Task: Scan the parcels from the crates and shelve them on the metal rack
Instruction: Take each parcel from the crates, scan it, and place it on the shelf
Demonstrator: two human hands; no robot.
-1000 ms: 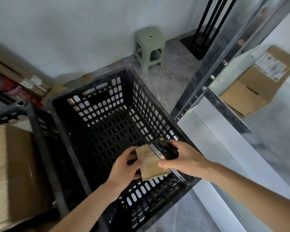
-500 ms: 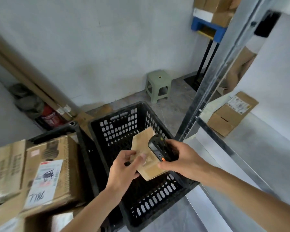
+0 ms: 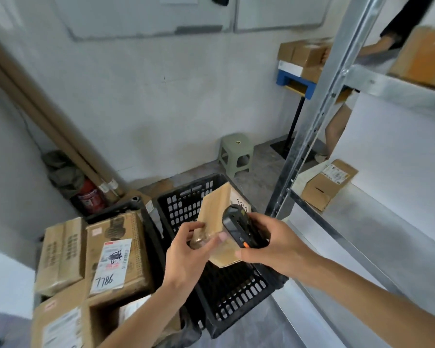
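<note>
My left hand point(image 3: 189, 249) pinches a small brown cardboard parcel point(image 3: 215, 217) by its lower left edge, above a black perforated crate point(image 3: 236, 297). My right hand point(image 3: 269, 244) grips a black handheld scanner point(image 3: 235, 226) with an orange button, held against the parcel's right side. A white label shows at the parcel's top right. Left of it, a second black crate point(image 3: 136, 204) is piled with labelled cardboard boxes point(image 3: 116, 257). The metal rack point(image 3: 319, 121) rises at the right, with a parcel point(image 3: 327, 185) on its lower shelf.
A green plastic stool point(image 3: 235, 153) stands by the far wall. A red extinguisher point(image 3: 89, 197) and long cardboard tubes point(image 3: 48, 126) lean in the left corner. Boxes point(image 3: 304, 56) sit on a blue stand, another box point(image 3: 422, 56) on the upper rack shelf. A person's arm point(image 3: 377, 43) reaches behind the rack.
The parcel and scanner have come up out of the black crate and the view has lifted, bringing the left crate's boxes, the wall and the rack shelves into sight.
</note>
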